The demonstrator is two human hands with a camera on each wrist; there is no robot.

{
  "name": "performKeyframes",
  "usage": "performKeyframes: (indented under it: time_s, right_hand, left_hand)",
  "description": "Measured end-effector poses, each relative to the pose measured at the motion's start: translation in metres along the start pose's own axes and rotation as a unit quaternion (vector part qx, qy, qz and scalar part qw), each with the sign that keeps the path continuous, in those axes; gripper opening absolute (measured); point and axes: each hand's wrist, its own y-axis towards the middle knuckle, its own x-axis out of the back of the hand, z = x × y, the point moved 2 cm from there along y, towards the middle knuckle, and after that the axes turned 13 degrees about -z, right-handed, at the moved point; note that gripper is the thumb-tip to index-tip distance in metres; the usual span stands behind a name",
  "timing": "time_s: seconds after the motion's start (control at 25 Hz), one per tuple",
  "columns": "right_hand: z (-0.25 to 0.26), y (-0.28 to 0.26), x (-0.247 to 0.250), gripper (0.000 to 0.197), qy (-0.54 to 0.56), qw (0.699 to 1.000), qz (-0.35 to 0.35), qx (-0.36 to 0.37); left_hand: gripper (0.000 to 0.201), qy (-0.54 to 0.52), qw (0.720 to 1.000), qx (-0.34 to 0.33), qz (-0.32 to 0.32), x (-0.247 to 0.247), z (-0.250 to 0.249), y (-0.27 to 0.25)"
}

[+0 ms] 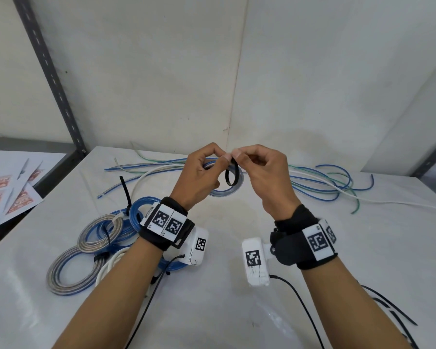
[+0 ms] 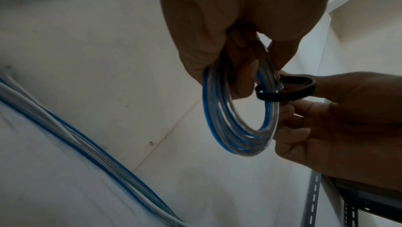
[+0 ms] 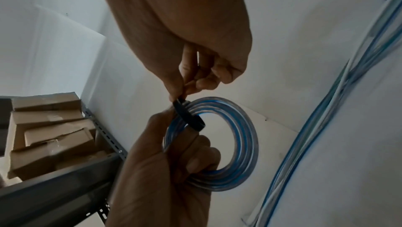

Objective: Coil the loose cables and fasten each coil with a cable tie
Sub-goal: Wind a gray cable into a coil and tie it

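A small coil of blue-and-clear cable (image 1: 225,192) hangs above the table's middle, gripped by my left hand (image 1: 218,159), whose fingers curl through the ring. In the left wrist view the coil (image 2: 210,110) dangles below the palm. A black cable tie (image 1: 231,175) is looped round the coil's top strands. My right hand (image 1: 239,157) pinches the tie's end between thumb and forefinger, right against the left fingertips. The tie (image 3: 189,115) crosses the coil (image 3: 246,144) in the right wrist view. The tie's head is hidden by fingers.
Several tied coils (image 1: 99,235) lie at the front left beside my left forearm. Loose blue, green and white cables (image 1: 317,183) sprawl across the back of the table. Spare black ties (image 1: 388,308) lie at the front right. Papers (image 1: 8,195) and a shelf post (image 1: 53,79) stand left.
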Motion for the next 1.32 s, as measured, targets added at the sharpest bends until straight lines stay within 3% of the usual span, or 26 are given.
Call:
performKeyframes:
  time_s: [0.2, 0.36, 0.6, 1.0, 1.16, 1.32]
  right_hand:
    - [0.008, 0.022, 0.001, 0.008, 0.021, 0.995, -0.054, -0.084]
    - [0.011, 0.030, 0.000, 0.013, 0.063, 0.988, -0.051, -0.129]
    - [0.002, 0.025, -0.005, 0.018, 0.043, 0.992, -0.063, -0.098]
    - [-0.001, 0.021, -0.008, 0.017, 0.046, 0.988, -0.138, -0.045]
    - [0.001, 0.023, -0.009, 0.023, 0.075, 0.985, -0.115, -0.102]
    - [0.004, 0.021, -0.009, 0.027, 0.140, 0.971, -0.115, -0.156]
  left_hand:
    - [0.023, -0.014, 0.997, 0.035, 0.067, -0.005, 0.002, -0.006]
    - [0.026, -0.006, 0.994, 0.060, 0.091, -0.005, 0.003, -0.006]
    - [0.028, -0.020, 0.990, 0.049, 0.129, -0.011, -0.003, -0.011]
    - [0.029, -0.032, 0.993, 0.051, 0.100, -0.018, -0.003, -0.017]
    - [0.039, -0.010, 0.998, 0.042, 0.050, -0.018, -0.004, -0.017]
    - [0.035, -0.018, 0.997, 0.064, 0.048, -0.020, -0.003, -0.018]
